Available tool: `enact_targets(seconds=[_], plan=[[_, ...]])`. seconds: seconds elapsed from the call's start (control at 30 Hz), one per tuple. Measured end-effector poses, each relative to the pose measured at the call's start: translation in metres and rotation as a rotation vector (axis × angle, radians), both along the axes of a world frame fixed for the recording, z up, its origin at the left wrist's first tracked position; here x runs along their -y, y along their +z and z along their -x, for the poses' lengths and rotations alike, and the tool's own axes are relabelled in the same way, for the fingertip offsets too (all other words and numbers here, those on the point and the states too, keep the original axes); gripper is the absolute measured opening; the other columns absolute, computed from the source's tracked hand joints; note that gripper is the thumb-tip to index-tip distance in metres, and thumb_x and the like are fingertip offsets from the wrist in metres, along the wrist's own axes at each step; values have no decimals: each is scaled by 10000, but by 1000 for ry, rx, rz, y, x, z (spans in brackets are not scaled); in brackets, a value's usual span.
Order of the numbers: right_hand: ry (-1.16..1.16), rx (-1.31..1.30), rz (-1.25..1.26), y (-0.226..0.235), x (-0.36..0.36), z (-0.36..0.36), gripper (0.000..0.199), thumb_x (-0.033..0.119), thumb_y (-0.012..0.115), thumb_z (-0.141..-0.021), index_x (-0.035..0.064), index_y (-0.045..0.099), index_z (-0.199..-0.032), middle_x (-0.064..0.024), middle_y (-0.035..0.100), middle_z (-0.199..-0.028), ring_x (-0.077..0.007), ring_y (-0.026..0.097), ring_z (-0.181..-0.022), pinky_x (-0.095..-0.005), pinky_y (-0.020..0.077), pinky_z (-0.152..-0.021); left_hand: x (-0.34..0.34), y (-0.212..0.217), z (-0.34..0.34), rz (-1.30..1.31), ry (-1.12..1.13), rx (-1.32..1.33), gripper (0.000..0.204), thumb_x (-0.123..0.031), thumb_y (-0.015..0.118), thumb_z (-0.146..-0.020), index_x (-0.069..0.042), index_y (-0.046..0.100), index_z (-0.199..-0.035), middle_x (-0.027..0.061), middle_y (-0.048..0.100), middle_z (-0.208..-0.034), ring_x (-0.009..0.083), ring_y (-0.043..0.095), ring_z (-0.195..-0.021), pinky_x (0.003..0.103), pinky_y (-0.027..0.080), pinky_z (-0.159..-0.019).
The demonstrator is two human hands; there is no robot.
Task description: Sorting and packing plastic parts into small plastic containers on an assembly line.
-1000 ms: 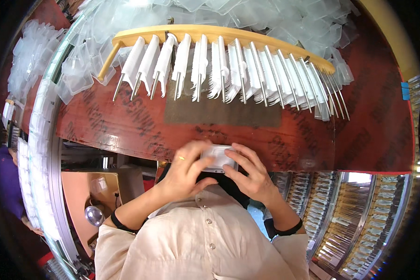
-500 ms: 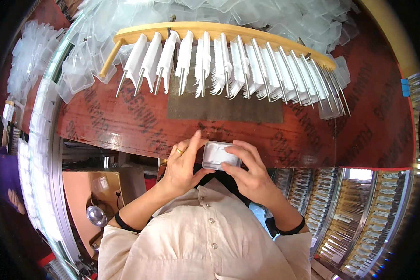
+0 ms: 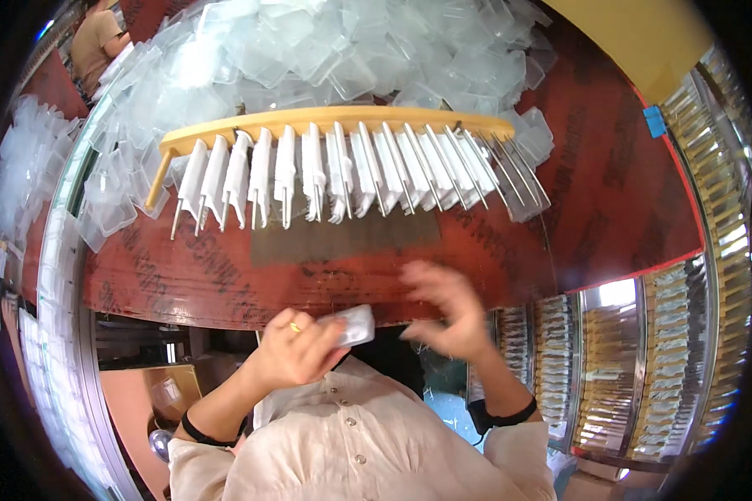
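My left hand (image 3: 297,346) is closed around a small clear plastic box (image 3: 358,326) near the table's front edge. White contents show faintly through the box, though motion blurs them. To its right, my right hand (image 3: 455,313) is apart from the box, fingers spread and blurred, with nothing visible in them. Beyond both hands stands a wooden rack (image 3: 342,117) with a row of metal rods pointing toward me. White folded sheets (image 3: 313,179) hang on most of the rods; a few rods at the right end are bare.
A large heap of clear plastic boxes (image 3: 309,50) lies behind the rack on the red table (image 3: 610,192). A dark mat (image 3: 342,242) lies under the rods. More loaded racks (image 3: 614,367) stand at the right. A cardboard box (image 3: 154,392) is at the lower left. Another person (image 3: 96,46) is at the upper left.
My right hand has let go of the clear box and moved away to the right. My left hand now holds the box alone, tilted. The view has shifted.
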State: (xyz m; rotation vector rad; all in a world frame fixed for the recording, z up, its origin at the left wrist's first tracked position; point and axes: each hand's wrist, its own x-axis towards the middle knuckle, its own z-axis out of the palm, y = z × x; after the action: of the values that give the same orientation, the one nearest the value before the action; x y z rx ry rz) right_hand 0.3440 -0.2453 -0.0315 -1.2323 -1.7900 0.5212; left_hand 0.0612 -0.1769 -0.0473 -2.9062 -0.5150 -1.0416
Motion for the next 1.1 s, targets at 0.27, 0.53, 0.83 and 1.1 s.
enact_targets(seconds=[0.27, 0.53, 0.83, 1.1], plan=[[-949, 343, 82, -50, -17, -316, 353, 148, 609, -961, -83, 573, -1226, -237, 593, -1265, -343, 555, -1148, -430, 437, -983, 9, 10, 82, 456, 387, 429, 541, 72, 667, -694, -2, 564, -1220, 178, 651, -1165, 339, 652, -1022, 393, 520, -886], [-540, 660, -14, -78, -74, -173, 685, -22, 621, -761, -104, 396, -1402, -315, 504, -1300, -467, 481, -1210, -437, 361, -1065, 80, 29, 369, -471, 1680, 314, 423, 97, 597, -756, -37, 647, -1154, 168, 625, -1212, 323, 543, -1188, 429, 382, -1043], [-591, 513, 331, 5, -19, -82, 158, 73, 650, -844, 11, 593, -978, -220, 583, -1248, -400, 544, -1162, -511, 428, -975, -18, -6, 378, -475, 1855, -319, 586, -57, 511, -809, -91, 541, -1393, 207, 464, -1467, 395, 434, -1327, 529, 274, -1111], [-281, -732, 79, -7, -63, -64, 544, -47, 766, -763, -7, 543, -1258, -94, 573, -1241, -182, 550, -1128, -332, 472, -928, -22, 10, 9, 616, 211, -4, 1027, -504, 804, -721, 52, 350, -1456, 261, 401, -1447, 465, 389, -1302, 563, 328, -1019]])
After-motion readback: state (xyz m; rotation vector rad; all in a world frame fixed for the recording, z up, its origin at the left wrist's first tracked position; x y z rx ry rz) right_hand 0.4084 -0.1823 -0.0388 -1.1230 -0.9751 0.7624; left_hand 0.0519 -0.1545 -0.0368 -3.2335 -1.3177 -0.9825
